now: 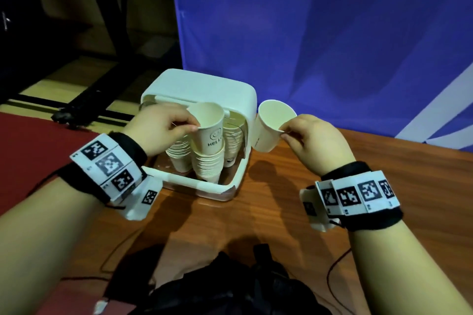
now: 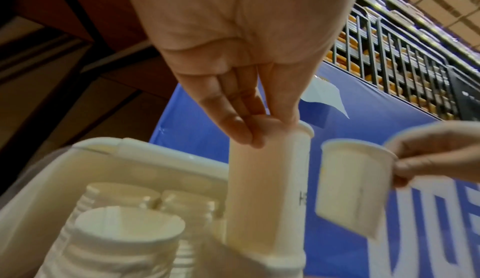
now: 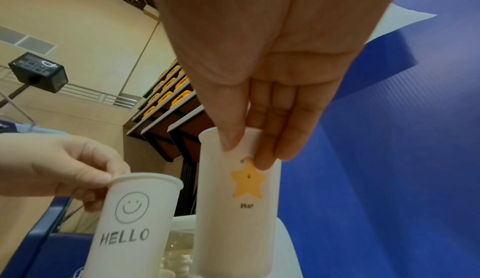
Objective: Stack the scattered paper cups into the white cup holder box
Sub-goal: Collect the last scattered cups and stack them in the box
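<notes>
The white cup holder box (image 1: pixel 176 84) stands open on the wooden table, with stacks of paper cups (image 1: pixel 206 165) inside. My left hand (image 1: pixel 163 128) pinches the rim of a white cup printed HELLO (image 1: pixel 211 133) (image 3: pixel 130 221), which sits partway into the front stack (image 2: pixel 124 247). My right hand (image 1: pixel 307 138) pinches the rim of a second paper cup (image 1: pixel 271 128), held tilted in the air just right of the box. In the right wrist view this cup (image 3: pixel 239 200) shows a yellow star. The left wrist view shows my thumb inside the HELLO cup's (image 2: pixel 267 190) rim.
A blue banner (image 1: pixel 332 33) hangs close behind the box. Red cloth (image 1: pixel 30 148) covers the table's left part. A black bag (image 1: pixel 217 286) and thin cables (image 1: pixel 337 263) lie at the near edge. Bare wood (image 1: pixel 268 212) lies between my arms.
</notes>
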